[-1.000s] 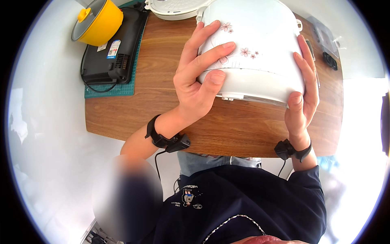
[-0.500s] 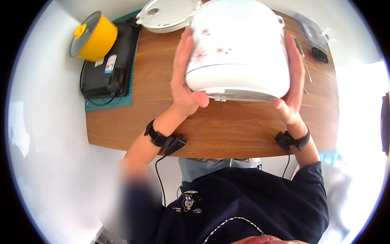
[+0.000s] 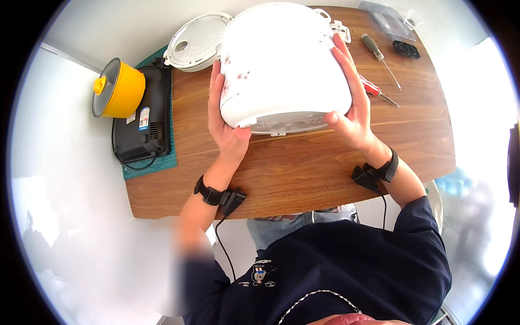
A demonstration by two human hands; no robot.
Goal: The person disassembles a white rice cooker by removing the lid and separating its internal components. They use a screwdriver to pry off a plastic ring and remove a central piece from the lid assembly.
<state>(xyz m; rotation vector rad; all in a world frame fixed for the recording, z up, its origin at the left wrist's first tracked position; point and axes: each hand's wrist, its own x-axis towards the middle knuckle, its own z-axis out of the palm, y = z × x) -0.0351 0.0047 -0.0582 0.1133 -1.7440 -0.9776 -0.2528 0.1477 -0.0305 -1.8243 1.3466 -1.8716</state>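
You are holding a white rice cooker body between both hands, over the far half of the wood-grain worktop. It is tilting, its underside facing the near edge; whether any part is touching the worktop, cannot tell. Your left hand is pressing the flower-printed left side, fingers extending upward, thumb at the base rim. Your right hand is clasping the opposite side likewise, fingers slightly spread. Near the far edge, left of the body, a round white lid is lying. Along the left edge, a yellow pot is resting tilted on a black vented appliance, which is lying on a green cutting mat. Toward the right edge, a grey-handled screwdriver and a red-handled screwdriver are lying; a clear plastic box is occupying the far right corner.
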